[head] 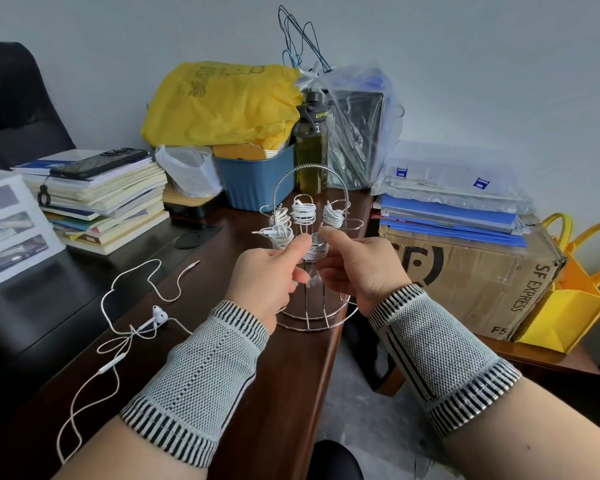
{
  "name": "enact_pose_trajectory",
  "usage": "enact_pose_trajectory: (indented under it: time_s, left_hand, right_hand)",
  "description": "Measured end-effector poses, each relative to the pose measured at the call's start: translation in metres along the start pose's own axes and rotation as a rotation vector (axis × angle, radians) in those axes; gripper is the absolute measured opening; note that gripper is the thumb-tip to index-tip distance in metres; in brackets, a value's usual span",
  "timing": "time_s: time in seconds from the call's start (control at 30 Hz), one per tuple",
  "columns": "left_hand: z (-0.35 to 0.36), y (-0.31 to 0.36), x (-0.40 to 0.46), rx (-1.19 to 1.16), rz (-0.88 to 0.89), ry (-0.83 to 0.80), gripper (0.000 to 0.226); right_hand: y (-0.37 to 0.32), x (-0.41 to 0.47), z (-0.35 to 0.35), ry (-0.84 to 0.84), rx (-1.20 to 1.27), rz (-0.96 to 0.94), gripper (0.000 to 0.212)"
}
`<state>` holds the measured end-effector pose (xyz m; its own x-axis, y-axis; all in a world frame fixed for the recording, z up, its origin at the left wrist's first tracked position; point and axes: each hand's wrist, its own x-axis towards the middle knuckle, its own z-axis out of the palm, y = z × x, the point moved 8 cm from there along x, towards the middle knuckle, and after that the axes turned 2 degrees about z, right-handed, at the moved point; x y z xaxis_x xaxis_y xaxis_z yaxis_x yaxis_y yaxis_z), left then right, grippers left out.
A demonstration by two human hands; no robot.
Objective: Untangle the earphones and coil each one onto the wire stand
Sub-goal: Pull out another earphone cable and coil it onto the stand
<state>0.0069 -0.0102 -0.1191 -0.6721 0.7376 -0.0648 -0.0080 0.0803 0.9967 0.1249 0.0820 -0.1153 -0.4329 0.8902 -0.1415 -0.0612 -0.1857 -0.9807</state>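
4 coils, approx., already sit on the wire stand at the desk edge, and you work on 1 more at the front post. Your left hand has its fingers curled, thumb pressed on top, pinching the white cord. Your right hand also has curled fingers around the cord near the half-made coil; how tight, I cannot tell. 1 loose earphone lies on the desk to your left, w/ its cord in loops and maybe a knot near the remote.

Risks, as I judge: the stand is light and very near the desk edge, so if you pull the cord hard it can tip or slide off. Slack tension may let the coil unwind. A hanging earbud can catch on the wires.

Containers: blue tub holds paper cups and a yellow bag; clear bag holds sth dark; cardboard box is closed, contents unseen.
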Motion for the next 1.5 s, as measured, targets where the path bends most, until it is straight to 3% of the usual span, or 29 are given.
enact_pose_trajectory:
  time_s: [0.33, 0.43, 0.5, 0.57, 0.67, 0.8, 0.97, 1.13, 1.3, 1.5]
  left_hand:
    - [-0.001, 0.002, -0.002, 0.013, 0.057, 0.016, 0.032]
    - [-0.009, -0.003, -0.004, 0.080, 0.097, 0.023, 0.031]
    - [-0.019, -0.007, -0.001, 0.195, 0.137, 0.052, 0.029]
    - [-0.027, -0.011, 0.002, 0.386, 0.197, 0.076, 0.028]
    - [-0.026, -0.015, 0.000, 0.621, 0.278, 0.055, 0.023]
    - [-0.022, -0.022, -0.001, 0.765, 0.330, 0.042, 0.020]
    - [-0.018, -0.031, 0.005, 0.858, 0.313, -0.023, 0.039]
    - [-0.014, -0.032, 0.009, 0.857, 0.339, -0.033, 0.040]
    - [-0.015, -0.032, 0.011, 0.854, 0.341, -0.015, 0.041]
    - [-0.025, -0.029, 0.009, 0.929, 0.328, 0.101, 0.030]
  right_hand:
    - [0.000, -0.003, -0.001, 0.012, -0.014, -0.021, 0.036]
    - [0.008, -0.005, -0.025, 0.149, -0.055, -0.049, 0.037]
    - [0.012, -0.003, -0.047, 0.274, -0.081, -0.094, 0.025]
    - [0.013, 0.003, -0.060, 0.336, -0.264, -0.158, 0.011]
    - [0.021, 0.010, -0.049, 0.188, -0.598, -0.209, 0.037]
    - [0.033, 0.009, -0.027, -0.038, -0.859, -0.222, 0.066]
    - [0.040, 0.008, -0.018, -0.136, -0.981, -0.274, 0.068]
    - [0.041, 0.009, -0.015, -0.202, -1.132, -0.268, 0.083]
    - [0.043, 0.018, -0.018, -0.173, -1.141, -0.236, 0.095]
    - [0.043, 0.016, -0.005, -0.020, -1.200, -0.272, 0.078]
